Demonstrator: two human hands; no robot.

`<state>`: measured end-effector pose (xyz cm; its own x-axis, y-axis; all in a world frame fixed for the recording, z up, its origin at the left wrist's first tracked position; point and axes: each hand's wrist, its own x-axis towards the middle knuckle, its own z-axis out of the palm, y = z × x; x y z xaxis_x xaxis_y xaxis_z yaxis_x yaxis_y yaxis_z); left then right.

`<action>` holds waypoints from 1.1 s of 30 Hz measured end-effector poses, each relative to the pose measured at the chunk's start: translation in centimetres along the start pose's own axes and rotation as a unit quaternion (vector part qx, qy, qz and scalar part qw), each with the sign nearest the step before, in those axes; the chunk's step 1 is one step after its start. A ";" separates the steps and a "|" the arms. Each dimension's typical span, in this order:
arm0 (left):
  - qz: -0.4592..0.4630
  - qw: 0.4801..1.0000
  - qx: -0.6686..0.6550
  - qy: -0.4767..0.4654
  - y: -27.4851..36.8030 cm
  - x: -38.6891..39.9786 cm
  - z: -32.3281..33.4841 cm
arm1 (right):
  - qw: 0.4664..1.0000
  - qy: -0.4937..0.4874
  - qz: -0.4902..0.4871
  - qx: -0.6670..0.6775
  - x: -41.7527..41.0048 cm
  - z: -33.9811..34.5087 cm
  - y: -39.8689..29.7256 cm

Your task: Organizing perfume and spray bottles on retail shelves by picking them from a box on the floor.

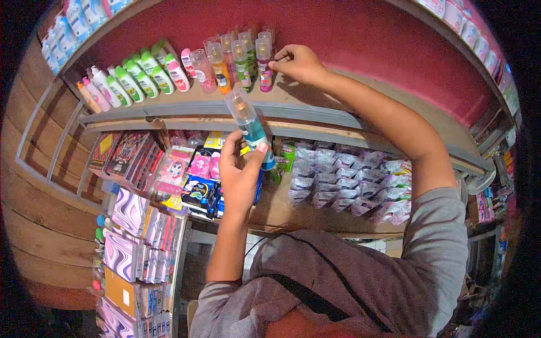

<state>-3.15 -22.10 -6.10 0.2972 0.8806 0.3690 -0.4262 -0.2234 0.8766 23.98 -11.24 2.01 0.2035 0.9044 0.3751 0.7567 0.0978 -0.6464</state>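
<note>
In my left hand (241, 173) is a clear-capped spray bottle (253, 129) of blue-green liquid, tilted, its cap pointing up and away from me. It is held in front of the upper shelf's edge. My right hand (299, 65) is beside a purple-pink spray bottle (265, 69) at the right end of a group of similar bottles. The thumb and bent fingers are close to its side; whether they touch it is hard to tell. Within that group stand an orange spray bottle (220, 69) and a green spray bottle (242, 67), upright on the wooden shelf (338, 95).
Left of the sprays stand green-capped bottles (127, 86) and a pink-capped bottle (177, 78). Below, the lower shelf (274, 215) bears rows of pouches (338, 181) and colourful packets (200, 192). Patterned boxes (127, 211) are stacked at left. A grey rail (186, 110) edges the upper shelf.
</note>
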 end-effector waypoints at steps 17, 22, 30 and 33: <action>0.127 0.976 0.167 -0.059 1.7 4.6 6.2 | 0.948 -0.128 -0.023 0.292 -13.7 -5.5 -6.9; 0.210 0.958 0.193 -0.024 0.5 7.1 7.3 | 0.950 -0.074 0.040 0.300 -11.7 -5.9 -6.5; 0.137 0.972 0.191 0.010 -0.3 5.1 5.9 | 0.988 0.024 -0.033 0.146 -0.6 -8.4 1.0; 0.164 0.973 0.160 -0.033 -0.8 2.6 4.5 | 0.998 0.052 -0.013 -0.013 4.6 -8.3 4.8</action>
<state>1.79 -21.50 -4.46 0.2490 0.7142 0.6541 -0.2222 -0.6152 0.7564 33.69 -10.07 6.17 0.2458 0.8532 0.4600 0.7787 0.1088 -0.6179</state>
